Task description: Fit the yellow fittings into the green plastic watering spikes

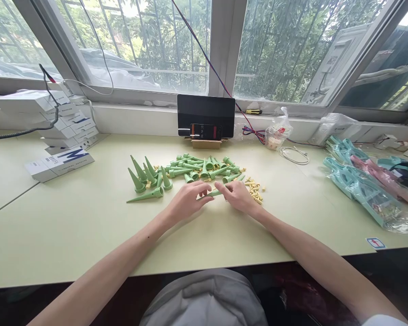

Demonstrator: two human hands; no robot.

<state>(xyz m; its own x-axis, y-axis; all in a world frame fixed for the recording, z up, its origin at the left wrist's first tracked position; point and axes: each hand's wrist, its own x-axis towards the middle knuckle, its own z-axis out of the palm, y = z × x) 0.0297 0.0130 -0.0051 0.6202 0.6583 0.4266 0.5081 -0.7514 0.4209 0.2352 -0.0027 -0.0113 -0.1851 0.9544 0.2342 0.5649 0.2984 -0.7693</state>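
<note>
A green plastic spike (213, 193) lies between my two hands, just above the table. My left hand (189, 198) has its fingers curled round one end. My right hand (240, 196) pinches the other end between thumb and fingers. Behind them is a pile of similar green spikes (190, 165), with hollow ribbed collars and small yellow bits among them. To the left, several spikes (140, 168) stand on their collars, points up, and another spike (145, 195) lies flat. Small yellow plastic pieces (255, 190) are heaped beside my right hand, partly hidden by it.
A dark tablet (206, 113) with a phone (206, 131) before it stands at the window. White boxes (68, 122) are stacked at the left. A plastic-bagged cup (277, 133) and white cable (294, 155) are behind right. Bagged turquoise and pink items (367, 181) lie far right.
</note>
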